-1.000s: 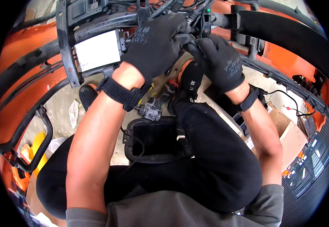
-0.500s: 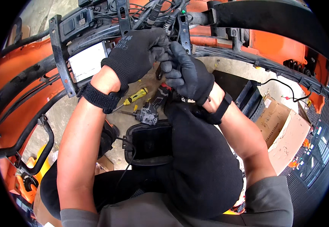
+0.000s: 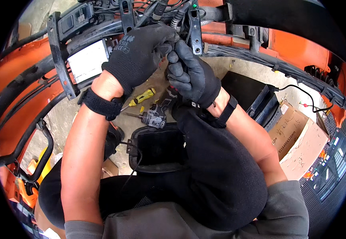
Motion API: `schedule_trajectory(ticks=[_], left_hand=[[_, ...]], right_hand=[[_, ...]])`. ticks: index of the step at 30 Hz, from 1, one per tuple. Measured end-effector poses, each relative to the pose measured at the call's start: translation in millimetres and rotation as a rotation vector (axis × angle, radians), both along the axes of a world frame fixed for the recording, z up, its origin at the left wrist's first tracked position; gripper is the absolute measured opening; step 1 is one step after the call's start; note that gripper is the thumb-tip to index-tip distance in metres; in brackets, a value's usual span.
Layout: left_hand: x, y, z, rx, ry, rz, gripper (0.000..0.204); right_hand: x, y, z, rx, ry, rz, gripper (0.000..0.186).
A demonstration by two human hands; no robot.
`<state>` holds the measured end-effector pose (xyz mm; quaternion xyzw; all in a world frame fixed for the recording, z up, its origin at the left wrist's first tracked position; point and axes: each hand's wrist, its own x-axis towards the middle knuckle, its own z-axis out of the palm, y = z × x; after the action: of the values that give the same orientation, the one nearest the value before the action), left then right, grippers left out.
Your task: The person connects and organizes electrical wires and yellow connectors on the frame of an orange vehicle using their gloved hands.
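Both my hands wear black work gloves and meet in front of a black metal frame. My left hand (image 3: 135,53) is closed, with thumb and fingertips pinched together below the cables (image 3: 177,19). Close beside it, my right hand (image 3: 197,75) has its fingers bent and drawn together, its fingertips near the left hand's. Anything between the fingertips is too small or hidden to make out. Just behind the right hand stands an upright black bracket (image 3: 196,34) with holes. Left of my left hand is a white rectangular panel (image 3: 87,61) on the frame.
On the floor below my hands lie a yellow screwdriver (image 3: 143,96) and a grey-and-black power drill (image 3: 155,118). A black open bin (image 3: 157,170) stands between my legs. To the right are a black case (image 3: 240,91) and a cardboard box (image 3: 306,149). Orange body panels (image 3: 292,49) surround the frame.
My two hands have shifted slightly up and left in the picture, still close together. The right fingertips now show a little apart from the left hand. The view has moved slightly.
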<state>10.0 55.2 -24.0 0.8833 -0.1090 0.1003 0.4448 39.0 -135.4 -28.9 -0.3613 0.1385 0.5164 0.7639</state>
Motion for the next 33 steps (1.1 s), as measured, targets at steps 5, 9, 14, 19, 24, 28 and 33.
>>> schedule_trajectory(ticks=[5, 9, 14, 19, 24, 28, 33], left_hand=[[7, 2, 4, -0.059, 0.126, -0.101, 0.026], [6, 2, 12, -0.031, 0.151, -0.100, 0.028], [5, 3, 5, 0.111, 0.044, -0.070, 0.038], [7, -1, 14, 0.113, 0.211, -0.064, 0.031], [4, -1, 12, 0.157, 0.140, -0.056, 0.035], [3, -3, 7, 0.179, 0.109, -0.058, 0.035], [1, -3, 8, 0.185, 0.094, -0.058, 0.032]], right_hand=[[0, -9, -6, -0.024, -0.150, 0.098, 0.038], [-4, -3, 6, -0.155, -0.140, 0.075, 0.040], [-9, 4, 5, -0.431, -0.317, 0.131, 0.040], [-11, 2, 2, -0.433, -0.367, 0.115, 0.035], [-13, 7, 5, -0.464, -0.374, 0.109, 0.032], [-14, 6, 6, -0.469, -0.348, 0.070, 0.032], [-9, 0, 12, -0.304, -0.150, 0.082, 0.034]])
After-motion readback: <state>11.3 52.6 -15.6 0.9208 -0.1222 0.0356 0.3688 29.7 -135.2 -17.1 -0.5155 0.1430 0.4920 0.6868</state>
